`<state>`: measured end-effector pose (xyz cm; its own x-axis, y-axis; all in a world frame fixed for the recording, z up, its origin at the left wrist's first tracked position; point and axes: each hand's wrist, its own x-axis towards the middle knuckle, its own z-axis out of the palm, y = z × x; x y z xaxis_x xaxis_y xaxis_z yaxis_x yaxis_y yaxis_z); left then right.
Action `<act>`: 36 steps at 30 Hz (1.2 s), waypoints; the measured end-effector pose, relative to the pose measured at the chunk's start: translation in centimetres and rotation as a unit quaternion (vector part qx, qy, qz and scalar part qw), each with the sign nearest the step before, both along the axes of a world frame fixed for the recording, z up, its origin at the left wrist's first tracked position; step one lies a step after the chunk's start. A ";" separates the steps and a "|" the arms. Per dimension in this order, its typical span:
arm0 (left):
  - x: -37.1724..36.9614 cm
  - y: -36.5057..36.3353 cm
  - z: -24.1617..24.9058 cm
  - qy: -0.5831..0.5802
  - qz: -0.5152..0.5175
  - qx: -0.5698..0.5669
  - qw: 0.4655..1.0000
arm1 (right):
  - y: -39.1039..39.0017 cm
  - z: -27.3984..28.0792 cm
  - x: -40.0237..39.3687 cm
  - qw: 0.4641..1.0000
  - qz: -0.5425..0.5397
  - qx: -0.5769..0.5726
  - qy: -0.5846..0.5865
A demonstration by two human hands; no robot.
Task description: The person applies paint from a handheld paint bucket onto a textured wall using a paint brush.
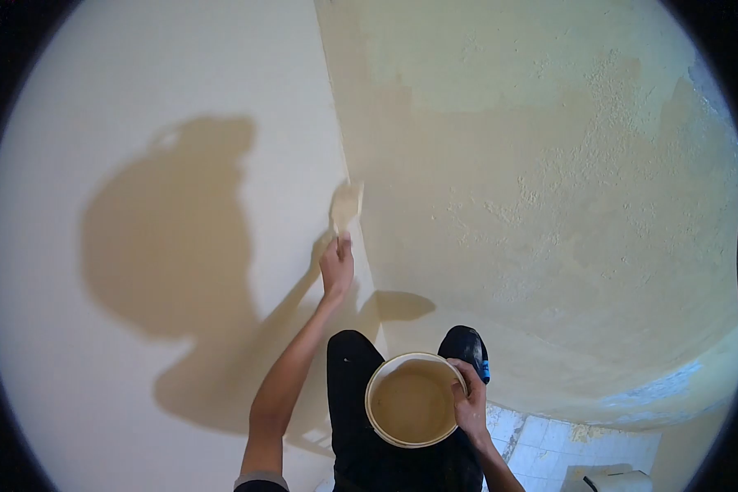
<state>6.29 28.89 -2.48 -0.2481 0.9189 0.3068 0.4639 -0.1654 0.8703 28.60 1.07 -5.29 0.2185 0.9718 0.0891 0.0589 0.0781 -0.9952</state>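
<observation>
My left hand (336,266) is closed round the handle of a wide paintbrush (347,205), raised to the inside corner where two walls meet. The brush head, coated in pale beige, overlaps the edge of the right wall (459,164). Low in front of me, over my dark-clothed legs, is a round white bucket (369,407). It contains beige liquid (412,403) that looks like paint. Gripping the bucket's right rim is my right hand (467,402), thumb on the inner side.
The smooth left wall (164,66) carries a large shadow (172,238). Rough, flaky patches (541,180) mark the right wall. My dark shoe (465,348) stands beyond the bucket. Light floor tiles (541,439) and a white object (623,481) lie at lower right.
</observation>
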 end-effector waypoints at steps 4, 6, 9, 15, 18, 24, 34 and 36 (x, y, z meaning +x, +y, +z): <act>0.6 3.3 13.4 0.012 -0.012 0.177 0.984 | 0.3 -0.9 -0.2 1.000 0.007 0.001 0.020; 1.7 4.5 21.0 0.029 -0.014 0.283 0.959 | 0.3 -0.2 -0.4 1.000 0.007 -0.018 0.009; 3.1 4.8 28.7 0.112 0.016 0.270 0.956 | 0.4 0.0 -0.4 1.000 0.006 -0.018 0.001; 4.2 10.9 18.9 0.078 0.005 0.297 0.952 | -0.1 -0.5 -0.3 0.999 -0.003 -0.020 0.048; 3.9 7.7 7.0 0.074 -0.011 0.173 0.982 | 0.0 -0.2 -0.5 0.998 -0.010 -0.023 0.050; 0.8 -0.1 -10.5 0.053 0.012 0.104 0.993 | 0.0 -0.5 0.3 0.999 -0.001 0.004 -0.040; 4.6 3.9 22.4 0.021 -0.071 0.315 0.946 | 0.9 -0.4 -0.6 1.000 -0.009 -0.011 0.020; 5.6 4.7 26.7 0.033 -0.071 0.334 0.939 | 0.8 -0.5 -0.6 0.999 -0.010 -0.021 0.025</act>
<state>11.90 33.56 24.19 -0.0980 0.5376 0.8375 0.4458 -0.7286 0.5200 28.05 1.83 -5.77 0.2416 0.9697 0.0365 0.0103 0.0350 -0.9993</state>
